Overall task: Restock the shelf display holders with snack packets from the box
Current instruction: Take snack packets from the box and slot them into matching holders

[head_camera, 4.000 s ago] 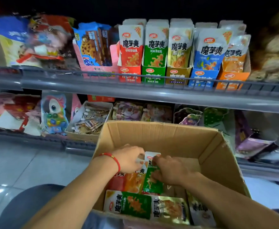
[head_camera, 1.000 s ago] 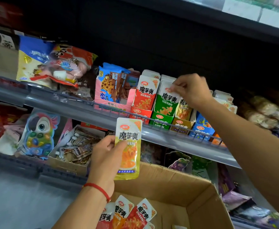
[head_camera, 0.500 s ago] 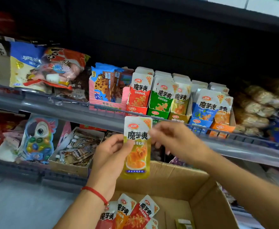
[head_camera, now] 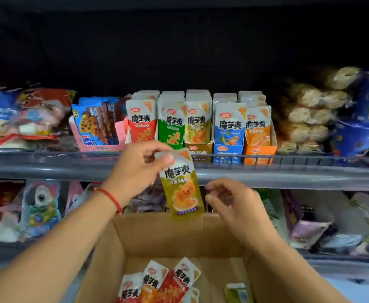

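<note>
My left hand (head_camera: 138,165) pinches the top of a yellow-green snack packet (head_camera: 182,186), which hangs upright in front of the grey shelf rail (head_camera: 288,173). Just right of the packet's lower half, my right hand (head_camera: 231,200) hovers with loosely curled fingers and holds nothing. Behind on the upper shelf stand the display holders: red (head_camera: 141,125), green (head_camera: 172,127), yellow (head_camera: 197,127), blue (head_camera: 228,130) and orange (head_camera: 258,132), each with upright packets. The cardboard box (head_camera: 157,232) sits below my hands, with several packets (head_camera: 161,283) at its bottom.
A pink tray of blue cookie packs (head_camera: 96,125) stands left of the holders. Bagged snacks (head_camera: 26,119) lie further left, and wrapped pastries (head_camera: 310,114) sit to the right. The lower shelf holds a parrot toy pack (head_camera: 40,206) and purple packets (head_camera: 305,226).
My left hand has shifted its hold from the packet's lower side to its top edge. My right hand has let go of the top and dropped to the packet's lower right.
</note>
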### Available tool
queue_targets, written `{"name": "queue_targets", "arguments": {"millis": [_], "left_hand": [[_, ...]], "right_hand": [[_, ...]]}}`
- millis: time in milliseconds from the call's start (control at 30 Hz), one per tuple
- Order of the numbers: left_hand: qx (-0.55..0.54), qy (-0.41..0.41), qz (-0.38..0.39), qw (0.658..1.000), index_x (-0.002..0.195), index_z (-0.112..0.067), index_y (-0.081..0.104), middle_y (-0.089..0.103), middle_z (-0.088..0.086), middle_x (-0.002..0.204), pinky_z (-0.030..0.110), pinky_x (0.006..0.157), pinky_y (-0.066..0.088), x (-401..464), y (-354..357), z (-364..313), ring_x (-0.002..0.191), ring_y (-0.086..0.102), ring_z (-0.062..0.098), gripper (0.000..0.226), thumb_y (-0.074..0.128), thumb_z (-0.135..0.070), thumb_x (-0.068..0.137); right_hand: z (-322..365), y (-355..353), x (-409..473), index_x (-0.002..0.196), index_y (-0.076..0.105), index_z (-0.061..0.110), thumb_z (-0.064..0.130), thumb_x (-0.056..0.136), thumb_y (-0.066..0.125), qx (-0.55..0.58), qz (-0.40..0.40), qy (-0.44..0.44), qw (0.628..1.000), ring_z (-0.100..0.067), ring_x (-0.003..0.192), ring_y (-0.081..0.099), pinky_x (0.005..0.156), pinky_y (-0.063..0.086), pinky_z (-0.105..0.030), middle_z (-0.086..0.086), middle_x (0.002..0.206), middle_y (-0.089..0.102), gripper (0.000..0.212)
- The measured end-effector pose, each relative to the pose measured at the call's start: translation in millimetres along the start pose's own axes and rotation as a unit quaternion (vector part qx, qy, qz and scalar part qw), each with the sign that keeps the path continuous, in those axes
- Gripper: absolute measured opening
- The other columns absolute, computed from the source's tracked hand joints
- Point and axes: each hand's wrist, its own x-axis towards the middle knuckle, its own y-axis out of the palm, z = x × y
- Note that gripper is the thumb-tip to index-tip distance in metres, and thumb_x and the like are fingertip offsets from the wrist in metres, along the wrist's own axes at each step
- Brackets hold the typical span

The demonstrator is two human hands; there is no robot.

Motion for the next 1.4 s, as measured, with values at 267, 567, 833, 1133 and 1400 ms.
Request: {"name": "queue_targets", "arguments": {"millis": [267, 567, 833, 1133, 1400], "left_hand": [[0.05, 0.079, -0.068, 0.993, 0.096, -0.018, 0.074, 0.075, 0.005, 0.085, 0.031, 0.063, 0.062, 123.3, -14.5, -75.0, 0.073, 0.07, 0.012, 0.01, 0.068, -0.01, 0.095], [0.306, 0.087, 0.004, 0.948, 0.094, -0.024, 0.081, 0.074, -0.01, 0.084, 0.035, 0.101, 0.05, 150.3, 30.2, -56.7, 0.083, 0.068, 0.01, 0.007, 0.079, -0.024, 0.087], [0.468, 0.128, -0.035, 0.874, 0.131, -0.017, 0.065, 0.06, 0.01, 0.129, 0.04, 0.095, 0.044, 147.2, 15.4, -21.9, 0.116, 0.053, 0.03, 0.038, 0.06, -0.007, 0.095], [0.559, 0.07, -0.093, 0.821, 0.112, -0.014, 0.065, 0.06, 0.012, 0.114, 0.05, 0.088, 0.048, 147.2, 15.9, -25.6, 0.112, 0.052, 0.034, 0.021, 0.063, -0.022, 0.093], [0.555, 0.105, 0.026, 0.825, 0.144, -0.021, 0.049, 0.051, 0.007, 0.139, 0.052, 0.102, 0.036, 151.7, 32.1, -30.2, 0.132, 0.035, 0.03, 0.063, 0.069, -0.029, 0.084]], "right_hand": [[-23.6, -29.1, 13.8, 0.101, 0.069, 0.027, 0.012, 0.096, 0.066, 0.023, -0.092, 0.039, 0.995, -0.002, 0.075, 0.065, 0.066, 0.052, -0.019, 0.013, 0.076, 0.068, 0.016], [-19.9, -34.0, 14.6, 0.098, 0.069, 0.028, 0.011, 0.096, 0.066, 0.059, -0.098, 0.035, 0.993, -0.001, 0.077, 0.064, 0.069, 0.058, -0.031, 0.015, 0.077, 0.068, 0.018], [-24.0, -31.3, 13.7, 0.097, 0.069, 0.029, 0.011, 0.095, 0.065, 0.053, -0.07, 0.031, 0.996, 0.001, 0.077, 0.063, 0.064, 0.051, -0.014, 0.017, 0.077, 0.067, 0.019], [-22.9, -23.6, 15.3, 0.099, 0.067, 0.03, 0.012, 0.098, 0.063, 0.029, -0.039, 0.041, 0.998, -0.003, 0.07, 0.064, 0.062, 0.054, -0.018, 0.014, 0.078, 0.067, 0.019], [-24.7, -23.8, 17.9, 0.102, 0.068, 0.029, 0.014, 0.098, 0.062, -0.001, -0.034, 0.032, 0.999, -0.005, 0.066, 0.066, 0.065, 0.059, -0.026, 0.014, 0.083, 0.067, 0.017]]}}
